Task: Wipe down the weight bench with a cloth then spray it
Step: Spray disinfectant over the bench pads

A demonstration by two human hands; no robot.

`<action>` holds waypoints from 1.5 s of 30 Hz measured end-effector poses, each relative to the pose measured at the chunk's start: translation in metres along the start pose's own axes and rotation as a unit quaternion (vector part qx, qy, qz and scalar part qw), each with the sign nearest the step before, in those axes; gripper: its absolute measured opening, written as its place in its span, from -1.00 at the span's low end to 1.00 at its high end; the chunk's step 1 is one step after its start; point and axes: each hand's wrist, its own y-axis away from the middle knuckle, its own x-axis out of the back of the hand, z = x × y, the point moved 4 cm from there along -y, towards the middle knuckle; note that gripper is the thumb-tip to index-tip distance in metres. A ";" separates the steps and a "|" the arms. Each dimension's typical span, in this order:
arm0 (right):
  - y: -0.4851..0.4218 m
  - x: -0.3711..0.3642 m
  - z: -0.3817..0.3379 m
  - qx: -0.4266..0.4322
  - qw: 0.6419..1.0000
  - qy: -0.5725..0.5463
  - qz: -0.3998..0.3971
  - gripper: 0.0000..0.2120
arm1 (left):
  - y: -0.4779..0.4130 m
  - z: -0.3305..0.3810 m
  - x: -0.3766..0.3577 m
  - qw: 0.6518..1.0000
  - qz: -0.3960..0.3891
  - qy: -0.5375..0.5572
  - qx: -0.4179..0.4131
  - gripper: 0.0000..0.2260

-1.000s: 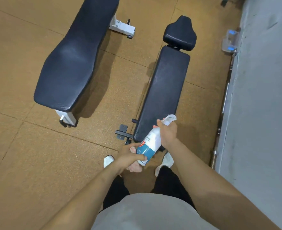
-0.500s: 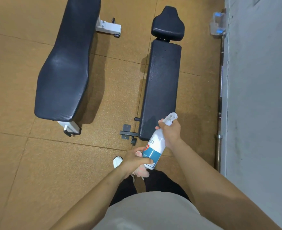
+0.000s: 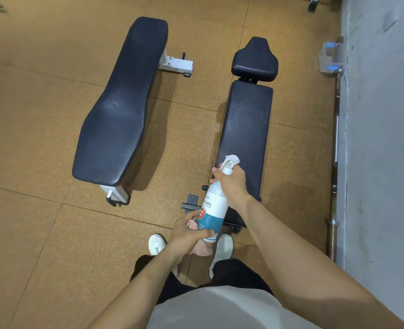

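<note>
A flat bench (image 3: pixel 117 108) with a dark pad stands at the left on the tan floor (image 3: pixel 30 162), its white frame foot (image 3: pixel 177 65) sticking out at the far end. To its right, low in the view, the left grip (image 3: pixel 186 236) curls round the bottom of a spray bottle (image 3: pixel 216 203), fingers wrapped across the blue band of the label. A pink cloth (image 3: pixel 203 250) is bunched in the same grip, with part of it showing below the bottle's base and a bit more above the knuckles. Two white shoes (image 3: pixel 157 243) show beneath the hands.

The bottle tilts up and away from the person, base in the left grip and white spray head at the top. The right grip (image 3: pixel 231 184) is clamped round the bottle's neck just below the spray head, with one finger reaching forward at the trigger side. How far the trigger is pressed cannot be told.

The weight bench (image 3: pixel 246 129) lies directly ahead of both grips, running away from the person. The right grip and the spray head hang over the near end of its long dark pad, and the separate smaller pad (image 3: pixel 255 60) sits at the far end.

Further right a barbell (image 3: pixel 336 143) lies along the foot of a grey wall (image 3: pixel 381 138).
</note>
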 end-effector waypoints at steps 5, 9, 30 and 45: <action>-0.001 -0.060 -0.028 0.046 0.996 0.043 -0.067 -0.83 | -0.007 0.019 0.041 0.999 -0.009 0.024 -0.028 -0.51; 0.002 -0.124 -0.037 0.060 0.992 0.079 -0.075 -0.81 | -0.014 0.023 0.097 0.998 -0.021 0.047 -0.028 -0.54; 0.014 -0.440 -0.018 0.061 0.943 0.278 -0.172 -0.75 | -0.039 -0.008 0.330 0.971 0.054 0.233 0.023 -0.38; -0.043 -0.454 -0.074 0.104 0.933 0.288 -0.190 -0.84 | -0.071 0.070 0.335 0.974 0.096 0.202 -0.017 -0.56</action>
